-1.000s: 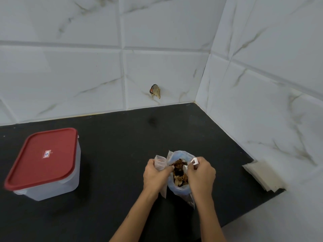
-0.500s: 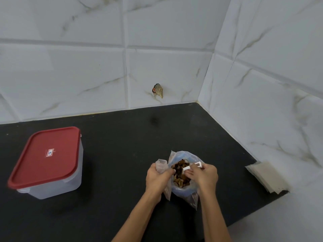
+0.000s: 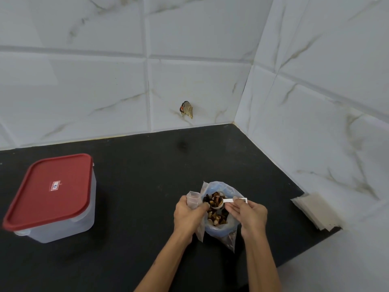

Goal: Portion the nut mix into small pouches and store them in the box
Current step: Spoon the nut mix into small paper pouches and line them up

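An open bluish plastic bag (image 3: 219, 229) of brown nut mix (image 3: 215, 217) stands on the black counter near me. My right hand (image 3: 249, 216) pinches the handle of a small white scoop (image 3: 220, 202), whose bowl holds some nuts above the bag's mouth. My left hand (image 3: 188, 214) grips a small clear pouch (image 3: 193, 199) upright, just left of the bag and close to the scoop. The clear storage box (image 3: 63, 220) with a red lid (image 3: 50, 189) stands shut at the left.
A stack of flat pale pouches (image 3: 315, 211) lies at the counter's right edge against the tiled wall. White marble tiles close the back and right sides. The black counter (image 3: 143, 175) spreads between the box and the bag.
My right hand has lifted the white scoop out of the bag with nuts in it and turned it toward the pouch. My left hand keeps holding the pouch in place.
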{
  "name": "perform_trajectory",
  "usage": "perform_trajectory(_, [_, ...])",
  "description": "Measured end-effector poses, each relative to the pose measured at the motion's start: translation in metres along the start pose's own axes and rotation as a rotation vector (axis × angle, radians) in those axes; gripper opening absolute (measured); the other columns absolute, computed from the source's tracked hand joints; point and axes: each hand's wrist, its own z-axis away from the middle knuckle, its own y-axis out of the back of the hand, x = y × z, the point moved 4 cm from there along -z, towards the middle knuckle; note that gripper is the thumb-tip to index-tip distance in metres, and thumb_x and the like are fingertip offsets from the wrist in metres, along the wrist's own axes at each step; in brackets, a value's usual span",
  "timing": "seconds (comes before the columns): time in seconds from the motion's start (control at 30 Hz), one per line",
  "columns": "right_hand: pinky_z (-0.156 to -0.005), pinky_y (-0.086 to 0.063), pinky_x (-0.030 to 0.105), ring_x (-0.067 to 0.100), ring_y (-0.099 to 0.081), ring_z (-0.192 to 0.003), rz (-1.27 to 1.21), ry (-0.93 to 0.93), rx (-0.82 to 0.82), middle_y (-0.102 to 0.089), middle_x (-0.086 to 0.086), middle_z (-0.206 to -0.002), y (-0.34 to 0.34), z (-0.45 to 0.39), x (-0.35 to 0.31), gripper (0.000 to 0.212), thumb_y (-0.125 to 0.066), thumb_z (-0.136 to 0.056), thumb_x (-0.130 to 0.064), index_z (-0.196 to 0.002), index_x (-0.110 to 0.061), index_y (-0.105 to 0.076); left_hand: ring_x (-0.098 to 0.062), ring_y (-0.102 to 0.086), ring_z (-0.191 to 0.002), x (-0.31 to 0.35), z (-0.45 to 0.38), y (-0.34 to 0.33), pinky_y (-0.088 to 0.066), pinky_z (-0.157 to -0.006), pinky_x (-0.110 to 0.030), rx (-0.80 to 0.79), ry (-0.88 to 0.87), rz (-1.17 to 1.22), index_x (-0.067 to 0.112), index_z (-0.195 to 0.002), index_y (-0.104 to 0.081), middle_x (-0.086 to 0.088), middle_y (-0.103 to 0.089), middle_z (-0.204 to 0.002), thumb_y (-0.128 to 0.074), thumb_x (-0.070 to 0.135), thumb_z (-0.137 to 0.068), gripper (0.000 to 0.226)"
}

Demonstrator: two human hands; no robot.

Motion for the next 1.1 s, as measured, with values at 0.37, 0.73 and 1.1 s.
perform_trajectory(0.37, [-0.085, -0.054, 0.037, 0.025, -0.069, -0.082, -0.148, 0.053, 0.037, -0.067, 0.021, -0.091, 0.028, 0.016, -0.021, 0.008, -0.061, -0.086, 0.004, -0.093, 0.0, -0.063, -0.006, -0.057, -0.08, 0.043, 0.029, -0.006, -0.054, -0.069, -0.027, 0.206, -0.475, -0.405, 0.026, -0.089, -0.048, 0.007, -0.056, -0.088, -0.069, 0.023, -0.079, 0.024])
perform_trajectory(0.73, [-0.062, -0.058, 0.021, 0.015, -0.073, -0.074, -0.044, 0.418, -0.077, -0.072, 0.008, -0.083, 0.014, 0.07, -0.066, 0.011, -0.065, -0.085, -0.003, -0.092, -0.011, -0.068, -0.006, -0.06, -0.076, 0.058, 0.041, -0.035, -0.051, -0.064, -0.024, 0.048, -0.441, -0.414, 0.026, -0.093, -0.045, 0.008, -0.06, -0.086, -0.068, 0.028, -0.08, 0.027])
perform_trajectory(1.1, [-0.072, -0.054, 0.014, 0.005, -0.069, -0.081, 0.643, 0.896, -0.251, -0.072, -0.006, -0.085, 0.002, 0.1, -0.079, 0.014, -0.069, -0.083, -0.005, -0.091, -0.016, -0.072, 0.004, -0.06, -0.066, 0.061, 0.038, -0.032, -0.046, -0.052, -0.01, 0.011, -0.403, -0.188, 0.018, -0.094, -0.053, 0.006, -0.064, -0.082, -0.075, 0.023, -0.076, 0.028])
